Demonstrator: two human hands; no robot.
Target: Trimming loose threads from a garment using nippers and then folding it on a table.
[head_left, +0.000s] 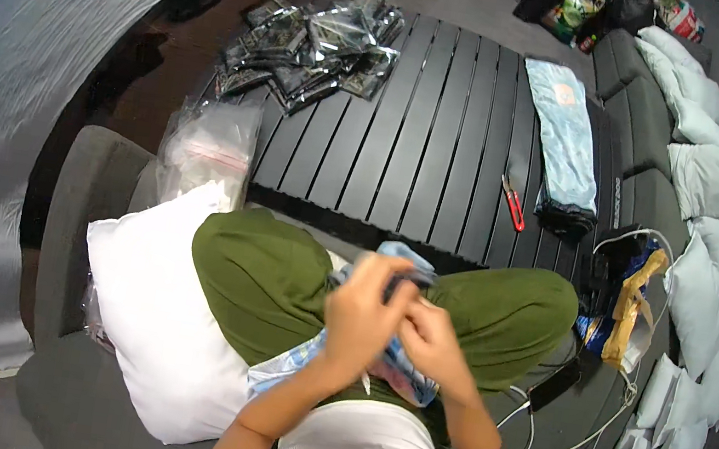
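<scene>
Blue cloth (399, 361) sits bunched in your lap, left hand (361, 318) and right hand (432, 345) fingers both closed on it; folded stack (565, 144) done on tabletop (428, 142), this piece unfinished.

The slatted table (411, 130) lies at 12 o'clock, in front of the person's knees. On it, a heap of foil packets (312, 45) sits at 11 o'clock, a stack of folded cloths (565, 144) at 1 o'clock, and a cutter (512, 203) lies just left of that stack. A bag of plastic pouches (208, 151) rests at 10 o'clock, behind the pillow (151, 314) at 8 o'clock. A row of small pillows (696, 275) runs from 1 to 4 o'clock. A phone (554, 385) and cables (588, 435) lie at 4 o'clock. Both hands meet on a cloth (399, 365) over the lap, the left hand (361, 318) touching the right hand (435, 343).
</scene>
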